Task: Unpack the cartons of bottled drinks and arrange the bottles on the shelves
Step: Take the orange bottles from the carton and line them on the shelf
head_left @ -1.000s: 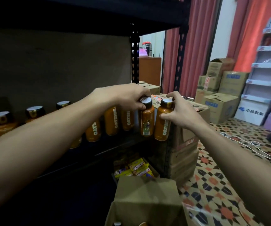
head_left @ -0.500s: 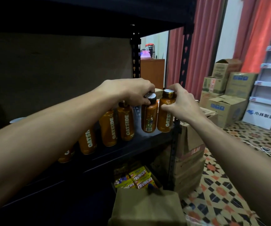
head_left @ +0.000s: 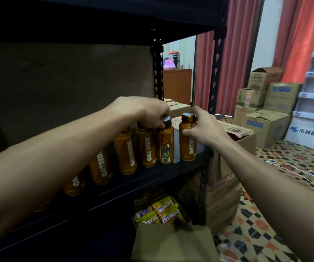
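Black metal shelf (head_left: 152,173) bearing orange plastic OATSIDE bottles (head_left: 126,156): left hand (head_left: 144,112) grips one dark cap (head_left: 167,120), right hand (head_left: 204,127) grasps the end bottle (head_left: 188,148), both upright. Placement step; next, likely: release, then reach for the brown cardboard carton (head_left: 171,242).

Both bare forearms reach forward and converge, the left from the lower left, the right from the lower right. The left hand (head_left: 143,112), palm down, curls its fingers over the cap of the barcode bottle (head_left: 166,146). The right hand (head_left: 204,127) grips the end bottle (head_left: 188,148) near its top, thumb across the front
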The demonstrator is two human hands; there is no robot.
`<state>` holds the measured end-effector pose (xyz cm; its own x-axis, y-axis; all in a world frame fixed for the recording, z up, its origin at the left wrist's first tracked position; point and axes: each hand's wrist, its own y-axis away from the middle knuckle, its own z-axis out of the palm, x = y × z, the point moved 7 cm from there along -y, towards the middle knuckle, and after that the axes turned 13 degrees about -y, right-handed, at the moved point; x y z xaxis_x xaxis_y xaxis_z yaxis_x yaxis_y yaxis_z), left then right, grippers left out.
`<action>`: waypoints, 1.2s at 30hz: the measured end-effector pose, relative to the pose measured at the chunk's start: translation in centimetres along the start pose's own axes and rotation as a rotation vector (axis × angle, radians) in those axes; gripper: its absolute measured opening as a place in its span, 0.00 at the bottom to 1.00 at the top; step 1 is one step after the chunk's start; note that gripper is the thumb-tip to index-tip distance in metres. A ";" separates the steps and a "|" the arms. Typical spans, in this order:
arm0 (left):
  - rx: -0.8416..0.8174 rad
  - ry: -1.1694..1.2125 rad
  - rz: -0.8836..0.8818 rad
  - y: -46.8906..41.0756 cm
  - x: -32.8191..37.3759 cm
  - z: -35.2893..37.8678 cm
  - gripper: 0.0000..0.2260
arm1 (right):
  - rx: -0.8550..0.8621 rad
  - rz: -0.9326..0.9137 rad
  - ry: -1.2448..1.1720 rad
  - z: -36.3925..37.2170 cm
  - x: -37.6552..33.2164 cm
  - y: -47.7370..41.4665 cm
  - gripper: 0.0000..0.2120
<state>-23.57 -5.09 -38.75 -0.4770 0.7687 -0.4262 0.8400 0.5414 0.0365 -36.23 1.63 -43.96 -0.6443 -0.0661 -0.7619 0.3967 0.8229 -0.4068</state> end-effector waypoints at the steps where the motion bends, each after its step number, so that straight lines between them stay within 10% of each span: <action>1: -0.006 0.005 -0.013 0.0 -0.2 0.2 0.12 | -0.003 0.001 -0.008 0.2 0.0 0.0 0.32; 15: 0.119 0.128 -0.029 -1.4 -0.3 1.2 0.30 | -0.028 0.176 -0.117 2.3 4.5 1.6 0.43; 36: 0.138 0.267 -0.181 -2.3 -1.2 0.8 0.23 | -0.109 0.305 -0.058 3.8 7.5 2.0 0.33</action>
<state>-24.75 -7.50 -39.04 -0.6568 0.7363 -0.1628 0.7540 0.6398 -0.1487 -37.76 0.63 -52.38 -0.4670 0.1639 -0.8689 0.4916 0.8649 -0.1011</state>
